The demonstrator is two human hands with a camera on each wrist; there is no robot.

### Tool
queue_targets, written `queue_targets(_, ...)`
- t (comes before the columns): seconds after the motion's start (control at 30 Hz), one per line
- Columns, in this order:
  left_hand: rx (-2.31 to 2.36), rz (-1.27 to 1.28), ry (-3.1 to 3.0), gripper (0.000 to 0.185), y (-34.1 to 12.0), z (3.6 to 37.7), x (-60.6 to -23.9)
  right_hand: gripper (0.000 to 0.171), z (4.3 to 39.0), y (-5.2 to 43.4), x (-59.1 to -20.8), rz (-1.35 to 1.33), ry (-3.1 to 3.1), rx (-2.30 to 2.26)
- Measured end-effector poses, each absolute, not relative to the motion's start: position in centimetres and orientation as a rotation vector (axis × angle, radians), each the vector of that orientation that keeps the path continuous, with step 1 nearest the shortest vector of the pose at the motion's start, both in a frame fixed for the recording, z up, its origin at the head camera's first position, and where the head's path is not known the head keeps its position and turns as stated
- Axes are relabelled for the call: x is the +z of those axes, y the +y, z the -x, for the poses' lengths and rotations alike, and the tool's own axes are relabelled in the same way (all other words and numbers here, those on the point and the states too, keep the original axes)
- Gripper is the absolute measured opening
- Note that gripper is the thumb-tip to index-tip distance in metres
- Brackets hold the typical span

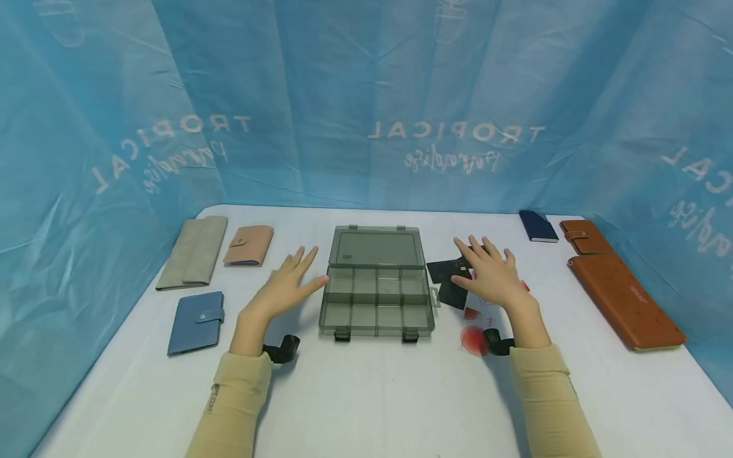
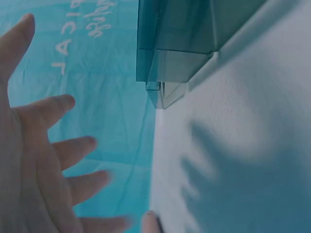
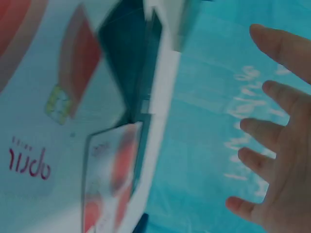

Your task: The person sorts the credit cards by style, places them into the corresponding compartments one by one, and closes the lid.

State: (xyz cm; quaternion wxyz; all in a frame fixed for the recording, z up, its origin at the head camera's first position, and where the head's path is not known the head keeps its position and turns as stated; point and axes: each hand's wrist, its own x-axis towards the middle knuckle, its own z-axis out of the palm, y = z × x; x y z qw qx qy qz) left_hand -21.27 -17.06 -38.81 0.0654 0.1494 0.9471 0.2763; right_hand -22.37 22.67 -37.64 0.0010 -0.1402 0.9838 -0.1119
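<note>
Nearest the lens are two tan sleeves (image 1: 237,407), so starting from the left past those: you've got a grey-green wallet (image 1: 195,251), a blue snap wallet (image 1: 196,321) and a peach card holder (image 1: 249,245) lying on the white surface (image 1: 378,401). Next along is the left grip (image 1: 282,289), fingers spread and holding nothing, just left of the compartment box (image 1: 376,331); the wrist view shows a gap between them. Box sits mid-surface, lid (image 1: 376,248) folded back. Looks like thin see-through plastic, so I'd guess light, stiff and a bit slick, with the hinges being the fragile bit. I'd take it by the two side walls, never by the lid. Just right of it are the black cards (image 1: 453,296) and, nearer the person, some red-and-white cards (image 1: 474,340). Probably near weightless, springy and slippery, and annoying to lift off a flat surface. I'd get a nail under an overlapping edge, then pinch the long sides. Right grip (image 1: 489,273) hovers over them, fingers fanned, nothing in it. Far right: navy booklet (image 1: 538,226), brown snap wallet (image 1: 585,236), long brown wallet (image 1: 627,302).
</note>
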Motion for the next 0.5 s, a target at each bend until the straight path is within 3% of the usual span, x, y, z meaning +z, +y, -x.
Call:
queue_targets(0.2,1.261,-0.336,2.452,0.08,-17.1,22.3,-39.7,0.071,25.0,22.3,-39.3,0.508,2.958,-0.449)
queue_targets(0.5,1.538,-0.275,2.06,0.082,-17.4,23.7,-41.6,0.071,27.9,21.1,-40.1,0.533,2.81,-0.436)
